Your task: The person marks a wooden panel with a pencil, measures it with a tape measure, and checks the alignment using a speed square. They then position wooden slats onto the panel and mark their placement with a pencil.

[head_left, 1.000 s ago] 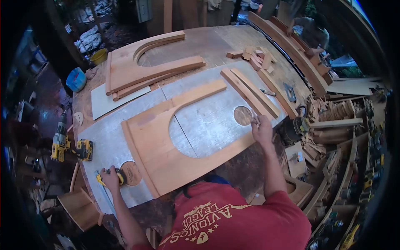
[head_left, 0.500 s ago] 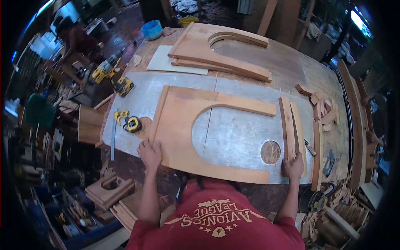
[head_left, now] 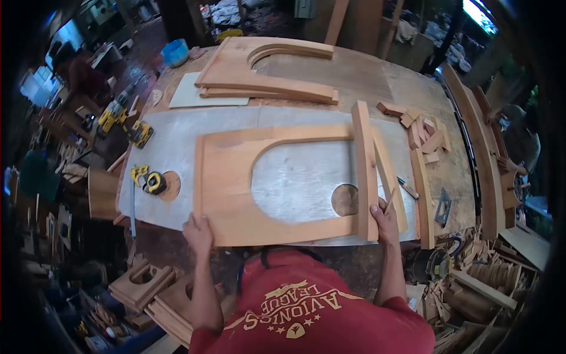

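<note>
Holding a wooden panel [head_left: 227,189] and a wooden bar [head_left: 365,171], one per hand

Left hand [head_left: 198,234]: is clamping the panel's near left corner between thumb and fingers. Right hand [head_left: 386,225]: is closing around the near end of the bar, while a thin stick [head_left: 391,199] is poking up from its fingers.

Panel: is lying over a grey sheet [head_left: 168,144] on the workbench [head_left: 407,88], its U-shaped cutout opening to the right. Bar: is crossing above the panel's two leg ends; whether it is touching them cannot be told. Second bar [head_left: 388,177]: is lying just to the right of the first.

Writing: the red shirt [head_left: 348,333] is bearing "AVIONICS LEAGUE" in yellow, with stars and a shield sitting beside the letters. Any markings on the yellow-and-black drill [head_left: 111,117] and tape measure [head_left: 155,183] are showing too small to read.

Also on the workbench: a pen [head_left: 408,188] is lying between the second bar and a long strip [head_left: 422,200]; a dark square [head_left: 443,206] is resting right of that strip; wood blocks [head_left: 432,141] are sitting in a heap beyond it; more cut panels [head_left: 227,62] are lying at the far side.
</note>
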Tool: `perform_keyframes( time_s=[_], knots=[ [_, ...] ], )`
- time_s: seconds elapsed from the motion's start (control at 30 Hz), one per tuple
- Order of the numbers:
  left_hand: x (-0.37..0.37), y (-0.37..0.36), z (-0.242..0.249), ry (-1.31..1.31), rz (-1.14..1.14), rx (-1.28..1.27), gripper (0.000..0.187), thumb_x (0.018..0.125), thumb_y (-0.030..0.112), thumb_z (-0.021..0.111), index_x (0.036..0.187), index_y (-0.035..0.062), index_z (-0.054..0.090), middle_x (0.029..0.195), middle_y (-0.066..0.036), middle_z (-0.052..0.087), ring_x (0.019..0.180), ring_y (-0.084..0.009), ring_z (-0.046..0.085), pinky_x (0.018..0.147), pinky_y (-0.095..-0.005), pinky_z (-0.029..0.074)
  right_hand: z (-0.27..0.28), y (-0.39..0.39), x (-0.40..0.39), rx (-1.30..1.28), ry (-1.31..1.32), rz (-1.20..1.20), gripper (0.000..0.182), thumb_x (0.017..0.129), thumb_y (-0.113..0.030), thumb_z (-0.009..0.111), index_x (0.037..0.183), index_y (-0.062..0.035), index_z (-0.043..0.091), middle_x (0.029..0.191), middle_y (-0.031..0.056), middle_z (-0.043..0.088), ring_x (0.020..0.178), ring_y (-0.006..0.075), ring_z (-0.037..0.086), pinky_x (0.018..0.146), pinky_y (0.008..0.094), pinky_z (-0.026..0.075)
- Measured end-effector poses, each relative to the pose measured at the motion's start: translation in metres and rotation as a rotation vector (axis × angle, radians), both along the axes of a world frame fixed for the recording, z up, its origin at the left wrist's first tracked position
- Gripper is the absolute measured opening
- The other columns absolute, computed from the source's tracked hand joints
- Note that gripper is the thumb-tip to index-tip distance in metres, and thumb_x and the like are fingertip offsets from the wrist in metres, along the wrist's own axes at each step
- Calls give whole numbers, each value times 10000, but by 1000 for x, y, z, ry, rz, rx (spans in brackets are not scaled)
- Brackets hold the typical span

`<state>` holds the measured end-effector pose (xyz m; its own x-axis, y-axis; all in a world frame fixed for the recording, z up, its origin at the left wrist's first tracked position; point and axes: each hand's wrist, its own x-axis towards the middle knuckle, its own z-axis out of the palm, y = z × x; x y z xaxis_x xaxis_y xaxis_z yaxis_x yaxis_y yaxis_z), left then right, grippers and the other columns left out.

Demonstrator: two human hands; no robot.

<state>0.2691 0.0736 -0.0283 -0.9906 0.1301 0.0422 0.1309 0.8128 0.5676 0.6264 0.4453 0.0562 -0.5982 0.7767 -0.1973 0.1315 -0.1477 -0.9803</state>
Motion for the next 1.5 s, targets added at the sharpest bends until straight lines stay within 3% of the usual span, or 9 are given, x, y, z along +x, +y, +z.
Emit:
perform_keyframes(
  time_s=[0.23, 0.47, 0.8, 0.9, 1.0, 1.2, 1.27, 1.4, 1.5],
  knots=[
    [28, 20, 27, -36, -196, 165, 575, 952, 316, 656, 1342, -93, 549, 1236, -301, 596, 1182, -445, 556, 1058, -485, 413, 2, -118, -105, -122, 68, 301, 522, 1017, -203, 594, 1442, 75, 475, 1287, 137, 635, 1165, 173, 585, 1006, 334, 467],
    [-42, 67, 39, -117, -417, 554, 683, 947, 371, 679, 1397, -106, 488, 1370, -287, 562, 1306, -389, 523, 1123, -453, 385, -33, -189, -177, -1, 25, 482, 597, 1031, -331, 593, 1475, 40, 446, 1289, 190, 642, 1205, 227, 596, 1044, 358, 446],
    [-90, 117, 65, 19, -914, 317, 610, 907, 408, 687, 1325, -18, 565, 1256, -252, 635, 1192, -423, 549, 1036, -500, 400, -52, -229, -201, 33, -125, 310, 633, 1002, -388, 605, 1450, 40, 477, 1308, 297, 615, 1230, 397, 601, 1036, 422, 465],
    [-101, 115, 40, 75, -868, 241, 619, 913, 422, 675, 1346, -7, 564, 1289, -228, 627, 1243, -415, 514, 1067, -503, 382, -15, -230, -190, 355, -391, 324, 654, 952, -408, 685, 1405, 35, 521, 1191, 210, 664, 1124, 299, 645, 962, 378, 498],
    [-138, 123, 27, 111, -940, 191, 632, 913, 446, 671, 1343, -8, 581, 1322, -223, 610, 1269, -418, 493, 1086, -510, 376, 9, -250, -168, 495, -523, 187, 647, 882, -432, 737, 1343, -6, 583, 1180, 249, 625, 1107, 409, 629, 941, 461, 513],
    [-204, 177, 20, 225, -898, 194, 619, 924, 487, 660, 1347, 37, 620, 1349, -233, 609, 1276, -418, 519, 1101, -481, 398, -27, -302, -138, 229, -487, -149, 528, 868, -361, 787, 1209, 17, 647, 967, 163, 669, 979, 309, 671, 861, 407, 524],
    [-218, 196, 16, -32, -984, 252, 632, 933, 514, 651, 1350, 40, 626, 1306, -228, 648, 1229, -391, 583, 1071, -448, 440, -61, -310, -140, 197, -292, -315, 428, 915, -351, 751, 1089, 31, 673, 732, 48, 626, 723, 170, 624, 673, 332, 507],
    [-231, 218, 3, -364, -1017, 458, 650, 943, 558, 641, 1313, 24, 658, 1201, -199, 718, 1125, -314, 683, 994, -386, 508, -36, -311, -168, -129, -141, -513, 334, 979, -296, 688, 1081, 21, 655, 662, -32, 550, 501, 43, 444, 439, 245, 338],
    [-231, 222, 6, -379, -1018, 541, 627, 945, 559, 646, 1250, 14, 695, 1163, -168, 736, 1088, -262, 693, 972, -363, 516, -26, -313, -167, -246, -130, -468, 318, 993, -261, 669, 1117, 30, 643, 659, -41, 537, 521, 38, 445, 461, 237, 345]
  ],
)
